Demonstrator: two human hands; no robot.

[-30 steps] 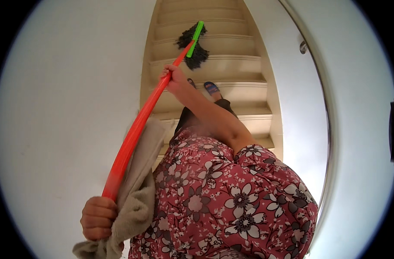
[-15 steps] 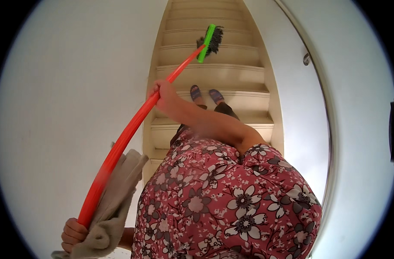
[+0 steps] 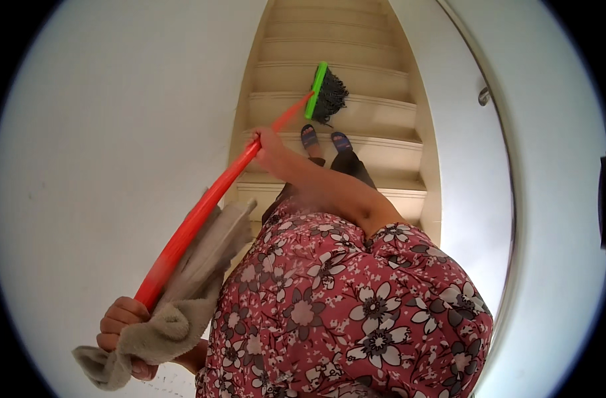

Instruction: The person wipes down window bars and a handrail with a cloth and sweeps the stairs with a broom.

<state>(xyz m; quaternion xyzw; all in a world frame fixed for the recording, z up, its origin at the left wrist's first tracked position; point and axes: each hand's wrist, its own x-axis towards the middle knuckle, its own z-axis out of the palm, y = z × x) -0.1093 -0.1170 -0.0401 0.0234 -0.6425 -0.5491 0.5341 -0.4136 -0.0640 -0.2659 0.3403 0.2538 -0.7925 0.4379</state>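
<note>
A mop with a long red handle (image 3: 190,229) slants from the lower left up to the stairs. Its green head (image 3: 315,96) carries dark grey strands (image 3: 333,96), which lie over a step just beyond my feet. At the upper end of the handle, my left hand (image 3: 124,322) is closed round it. A beige-grey cloth (image 3: 167,328) hangs over that hand and beside the handle; whether the fingers grip it too is hidden. Farther down the handle, my right hand (image 3: 268,149) is wrapped round it, its arm crossing in front of my body.
Cream wooden stairs (image 3: 336,50) run away from me, narrowing with distance. My feet in dark blue sandals (image 3: 341,141) stand on one step. A white wall (image 3: 117,132) rises close on the left. To the right is a white door-like panel with a metal knob (image 3: 484,97).
The mop head has come nearer to my feet, and its strands are more spread out. My left hand has moved up and right with the handle and cloth; my right hand has shifted slightly right.
</note>
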